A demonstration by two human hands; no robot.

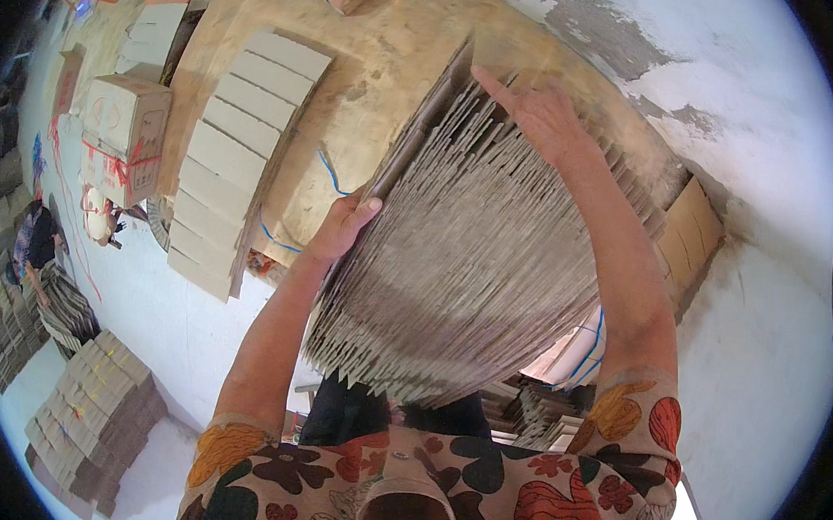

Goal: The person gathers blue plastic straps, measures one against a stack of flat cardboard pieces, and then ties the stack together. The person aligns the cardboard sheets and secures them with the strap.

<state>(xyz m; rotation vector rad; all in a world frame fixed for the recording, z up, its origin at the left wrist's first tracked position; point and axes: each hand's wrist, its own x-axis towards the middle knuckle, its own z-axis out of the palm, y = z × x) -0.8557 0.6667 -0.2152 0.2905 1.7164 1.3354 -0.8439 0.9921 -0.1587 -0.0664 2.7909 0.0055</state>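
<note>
A thick row of flat corrugated cardboard pieces (pixel 461 234) stands on edge before me, fanned in many close layers and leaning across the wooden table. My left hand (pixel 343 223) grips the row's left side, its thumb over the edge of the outer pieces and its fingers mostly hidden. At the far end, my right hand (pixel 547 118) rests over the upper edges. Its index finger stretches left toward the far corner of the leftmost pieces, and the other fingers are bent and partly blurred. I see nothing held in that hand.
Overlapping cardboard pieces (pixel 230 148) lie left on the wooden table (pixel 371 71). Blue strapping (pixel 332 173) lies between. A tied carton (pixel 124 135) is further left. Bundled cardboard (pixel 96 412) stands on the floor, near another person (pixel 35 244) handling cardboard. A wall (pixel 721 71) bounds the right.
</note>
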